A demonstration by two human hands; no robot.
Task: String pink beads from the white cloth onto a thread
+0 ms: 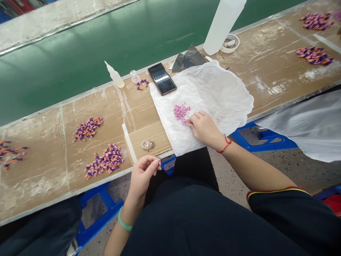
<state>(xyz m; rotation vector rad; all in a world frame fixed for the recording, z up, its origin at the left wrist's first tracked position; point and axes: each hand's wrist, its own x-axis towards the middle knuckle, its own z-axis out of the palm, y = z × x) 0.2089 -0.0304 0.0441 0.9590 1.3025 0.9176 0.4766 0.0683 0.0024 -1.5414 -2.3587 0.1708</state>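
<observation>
Beads point(182, 113), pink, heaped on tissue point(221, 92) — right hand point(204, 128) resting at the heap's edge, left hand point(141, 177) apart, pinching a pink speck point(160, 163). Purple-orange pieces point(104, 161) lie in heaps on cardboard point(144, 113) — none on the tissue.

Bright, even overhead light lays a pale glare along the green conveyor belt point(80, 46) and across the smartphone screen point(162, 79). Only faint, soft shadows fall beneath the right hand point(204, 129), and wide-angle distortion bows the cardboard-topped bench point(53, 170) toward the frame edges.
</observation>
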